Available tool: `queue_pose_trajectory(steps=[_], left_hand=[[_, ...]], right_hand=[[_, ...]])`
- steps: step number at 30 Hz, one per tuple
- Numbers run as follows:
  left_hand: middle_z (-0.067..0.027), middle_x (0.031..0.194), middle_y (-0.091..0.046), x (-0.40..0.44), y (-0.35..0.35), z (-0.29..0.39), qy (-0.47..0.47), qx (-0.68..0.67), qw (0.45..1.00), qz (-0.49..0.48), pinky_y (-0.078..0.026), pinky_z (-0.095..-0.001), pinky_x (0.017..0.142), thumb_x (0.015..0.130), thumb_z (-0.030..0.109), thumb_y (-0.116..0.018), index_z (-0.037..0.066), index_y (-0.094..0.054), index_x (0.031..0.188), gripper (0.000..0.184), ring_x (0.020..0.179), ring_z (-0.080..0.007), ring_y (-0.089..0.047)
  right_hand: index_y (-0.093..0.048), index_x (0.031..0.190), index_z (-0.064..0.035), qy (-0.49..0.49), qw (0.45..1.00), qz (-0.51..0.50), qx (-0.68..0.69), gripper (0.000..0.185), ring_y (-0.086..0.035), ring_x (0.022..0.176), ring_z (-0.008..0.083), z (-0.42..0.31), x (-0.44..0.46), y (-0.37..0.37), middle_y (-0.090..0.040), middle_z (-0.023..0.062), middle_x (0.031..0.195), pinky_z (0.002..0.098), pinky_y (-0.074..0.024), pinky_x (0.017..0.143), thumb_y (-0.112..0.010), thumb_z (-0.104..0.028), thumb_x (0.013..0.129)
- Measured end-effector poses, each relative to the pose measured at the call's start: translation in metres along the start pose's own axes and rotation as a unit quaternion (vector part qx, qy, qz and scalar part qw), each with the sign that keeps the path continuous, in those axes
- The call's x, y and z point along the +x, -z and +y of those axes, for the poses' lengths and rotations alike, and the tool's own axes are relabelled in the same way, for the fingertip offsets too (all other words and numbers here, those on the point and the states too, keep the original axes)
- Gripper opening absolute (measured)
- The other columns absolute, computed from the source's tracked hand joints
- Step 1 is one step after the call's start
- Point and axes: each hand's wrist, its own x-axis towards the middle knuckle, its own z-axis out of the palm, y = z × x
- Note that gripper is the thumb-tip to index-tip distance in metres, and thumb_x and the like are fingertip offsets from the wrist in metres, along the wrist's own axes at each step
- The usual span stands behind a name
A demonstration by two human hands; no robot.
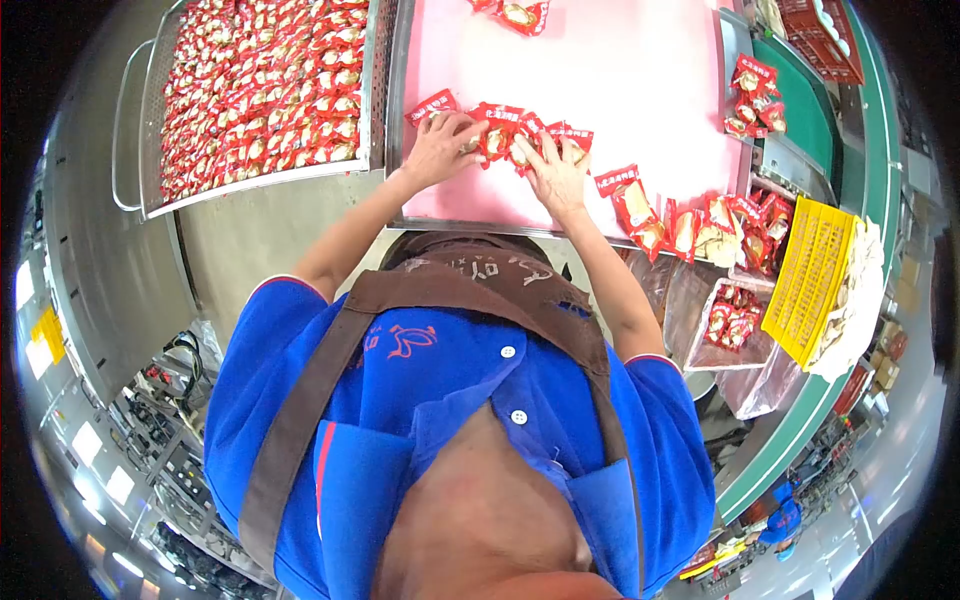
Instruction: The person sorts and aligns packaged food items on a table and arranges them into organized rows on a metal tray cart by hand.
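On the pink work surface [660,70], several small red packets with a pale, rounded content stand in a short row before me. My left hand [440,150] grips the left end of this row, fingers curled over a red packet [432,106]. At the right end, my right hand [557,178] has its thumb and fingers around another red packet [572,134]. Between both hands, a red packet [497,134] leans against its neighbours. The fingers partly cover the packets they touch.
A metal tray [260,188] filled with rows of red packets stands at left. More loose packets [632,205] lie along the right front edge. Beyond them are a yellow basket [810,275], a lined box [700,350] holding packets, and a green conveyor belt [795,95].
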Motion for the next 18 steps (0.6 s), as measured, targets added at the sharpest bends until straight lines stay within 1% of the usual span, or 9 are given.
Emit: queue_pose_trajectory(steps=[3, 5, 7, 11, 13, 14, 15, 17, 18], left_hand=[[-0.0158, 0.138, -0.054, 0.006, -0.003, -0.012, 0.047, -0.040, 0.997, 0.038, -0.043, -0.0490, 0.108, 0.087, 0.047, -0.078, 0.017, -0.053, 0.150, 0.074, 0.130, -0.0352, -0.052], [-0.0190, 0.134, -0.057, -0.001, -0.005, -0.017, 0.166, -0.026, 0.982, 0.091, -0.046, -0.0469, 0.106, 0.086, 0.048, -0.078, 0.014, -0.061, 0.141, 0.066, 0.128, -0.0365, -0.053], [-0.0189, 0.128, -0.059, -0.010, -0.005, -0.016, 0.204, -0.009, 0.979, 0.028, -0.049, -0.0456, 0.103, 0.086, 0.042, -0.080, 0.011, -0.067, 0.131, 0.056, 0.123, -0.0387, -0.056], [-0.0175, 0.130, -0.059, -0.012, -0.015, -0.031, 0.180, -0.133, 0.973, 0.059, -0.052, -0.0447, 0.100, 0.085, 0.028, -0.083, 0.011, -0.068, 0.130, 0.051, 0.118, -0.0352, -0.059], [-0.0157, 0.131, -0.059, -0.013, -0.003, -0.027, 0.157, -0.130, 0.969, 0.136, -0.052, -0.0437, 0.100, 0.082, 0.016, -0.083, 0.009, -0.069, 0.128, 0.048, 0.121, -0.0342, -0.059], [-0.0169, 0.134, -0.058, -0.017, 0.003, -0.023, 0.121, -0.119, 0.973, 0.154, -0.051, -0.0447, 0.102, 0.081, 0.003, -0.076, 0.008, -0.068, 0.126, 0.045, 0.124, -0.0365, -0.058], [-0.0169, 0.134, -0.058, -0.021, -0.001, -0.021, 0.121, -0.120, 0.973, 0.155, -0.051, -0.0447, 0.102, 0.081, 0.003, -0.076, 0.008, -0.068, 0.126, 0.045, 0.124, -0.0365, -0.058], [-0.0157, 0.138, -0.056, -0.032, -0.010, -0.017, 0.087, -0.169, 0.981, 0.041, -0.049, -0.0456, 0.105, 0.079, -0.006, -0.067, 0.008, -0.065, 0.129, 0.051, 0.127, -0.0376, -0.055], [-0.0143, 0.141, -0.054, -0.033, -0.014, -0.008, 0.088, -0.124, 0.986, 0.061, -0.048, -0.0470, 0.108, 0.077, -0.010, -0.061, 0.008, -0.061, 0.131, 0.057, 0.130, -0.0387, -0.053]], right_hand=[[-0.047, 0.152, -0.0439, 0.003, 1.000, -0.013, -0.013, 0.070, -0.052, 0.130, 0.0366, 0.006, 0.006, 0.000, -0.055, 0.0057, 0.148, 0.0742, -0.0377, 0.097, -0.075, -0.041, 0.088], [-0.047, 0.152, -0.0440, 0.011, 1.000, 0.007, -0.004, 0.071, -0.052, 0.130, 0.0362, 0.007, 0.004, -0.001, -0.055, 0.0059, 0.147, 0.0725, -0.0387, 0.097, -0.076, -0.039, 0.087], [-0.047, 0.151, -0.0442, 0.010, 1.000, 0.020, 0.003, 0.071, -0.052, 0.130, 0.0360, 0.005, 0.004, -0.005, -0.055, 0.0056, 0.147, 0.0720, -0.0391, 0.097, -0.077, -0.039, 0.086], [-0.046, 0.152, -0.0442, 0.008, 1.000, 0.004, -0.009, 0.072, -0.050, 0.133, 0.0372, 0.005, 0.002, -0.003, -0.054, 0.0067, 0.149, 0.0743, -0.0382, 0.098, -0.076, -0.040, 0.087], [-0.045, 0.153, -0.0446, 0.011, 1.000, 0.003, -0.011, 0.072, -0.048, 0.136, 0.0380, 0.004, 0.003, 0.003, -0.053, 0.0078, 0.150, 0.0754, -0.0377, 0.099, -0.075, -0.041, 0.088], [-0.045, 0.153, -0.0446, 0.012, 1.000, 0.006, -0.012, 0.072, -0.048, 0.136, 0.0380, 0.004, 0.004, 0.005, -0.053, 0.0078, 0.150, 0.0754, -0.0377, 0.099, -0.075, -0.041, 0.088], [-0.042, 0.155, -0.0446, 0.010, 1.000, -0.003, -0.006, 0.075, -0.048, 0.136, 0.0375, 0.004, 0.003, 0.006, -0.052, 0.0074, 0.151, 0.0733, -0.0384, 0.099, -0.075, -0.039, 0.088], [-0.039, 0.157, -0.0446, 0.012, 1.000, -0.010, -0.001, 0.078, -0.048, 0.136, 0.0370, 0.002, 0.003, 0.006, -0.051, 0.0070, 0.152, 0.0712, -0.0390, 0.099, -0.075, -0.038, 0.088], [-0.039, 0.157, -0.0445, 0.010, 1.000, -0.010, 0.000, 0.078, -0.048, 0.137, 0.0371, 0.003, 0.003, 0.003, -0.051, 0.0070, 0.152, 0.0722, -0.0386, 0.100, -0.075, -0.038, 0.088]])
